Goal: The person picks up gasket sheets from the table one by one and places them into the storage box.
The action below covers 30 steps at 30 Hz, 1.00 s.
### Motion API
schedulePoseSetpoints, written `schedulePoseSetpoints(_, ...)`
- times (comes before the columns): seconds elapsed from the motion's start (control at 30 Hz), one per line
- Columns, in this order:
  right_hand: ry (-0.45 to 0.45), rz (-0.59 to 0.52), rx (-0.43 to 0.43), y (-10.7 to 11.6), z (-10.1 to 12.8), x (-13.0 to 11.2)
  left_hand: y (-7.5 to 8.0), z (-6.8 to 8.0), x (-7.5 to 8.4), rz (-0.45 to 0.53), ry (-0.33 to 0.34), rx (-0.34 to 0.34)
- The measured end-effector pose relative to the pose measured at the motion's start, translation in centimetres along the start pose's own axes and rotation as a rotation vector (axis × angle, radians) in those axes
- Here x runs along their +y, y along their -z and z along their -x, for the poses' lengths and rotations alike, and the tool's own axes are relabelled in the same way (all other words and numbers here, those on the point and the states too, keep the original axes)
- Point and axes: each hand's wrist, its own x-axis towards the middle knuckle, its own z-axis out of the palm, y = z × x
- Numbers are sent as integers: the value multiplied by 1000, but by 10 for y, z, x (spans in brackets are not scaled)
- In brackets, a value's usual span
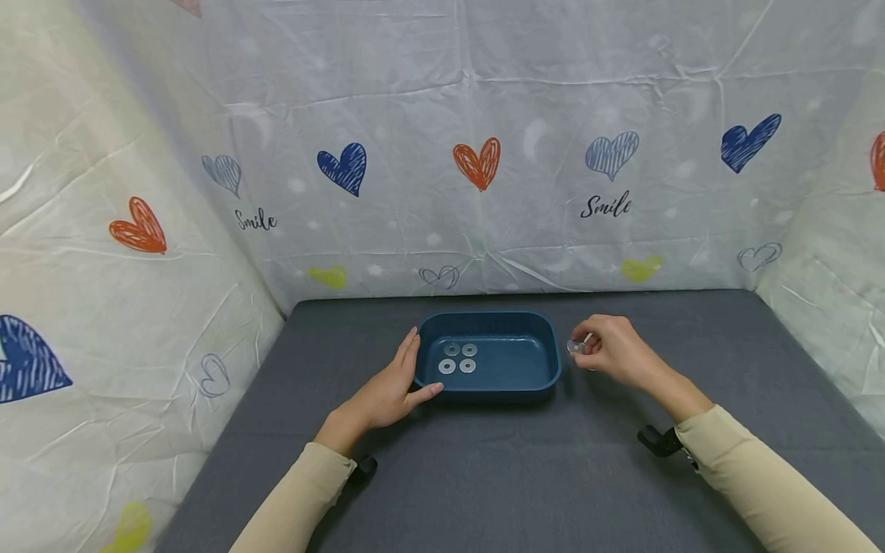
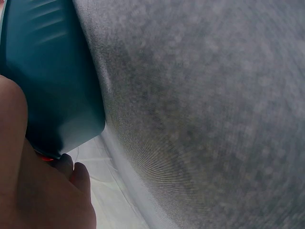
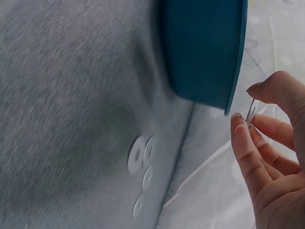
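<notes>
One washer (image 3: pixel 250 112) pinched edge-on in right hand (image 1: pixel 618 352), just right of tray (image 1: pixel 546 338) | thin, stiff, light, likely slick: grip by rim | left hand (image 1: pixel 392 388) flat, fingers straight against tray's left wall | four washers (image 1: pixel 459 358) inside tray

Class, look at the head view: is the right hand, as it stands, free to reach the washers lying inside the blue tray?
Probably yes. The tray is open-topped, its washers lie uncovered, and the right hand sits just beside its rim. But that hand already pinches a washer, and the left hand rests against the far side.
</notes>
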Motion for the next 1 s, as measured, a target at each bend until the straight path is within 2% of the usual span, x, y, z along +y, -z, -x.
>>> schedulePoseSetpoints(0.6, 92, -53, -26, -29, -31, -27, -1, 0, -1, -6, 7, -5)
schedulePoseSetpoints(1.0, 90, -49, -85, -55, -59, -34, -2, 0, -3, -14, 18, -13)
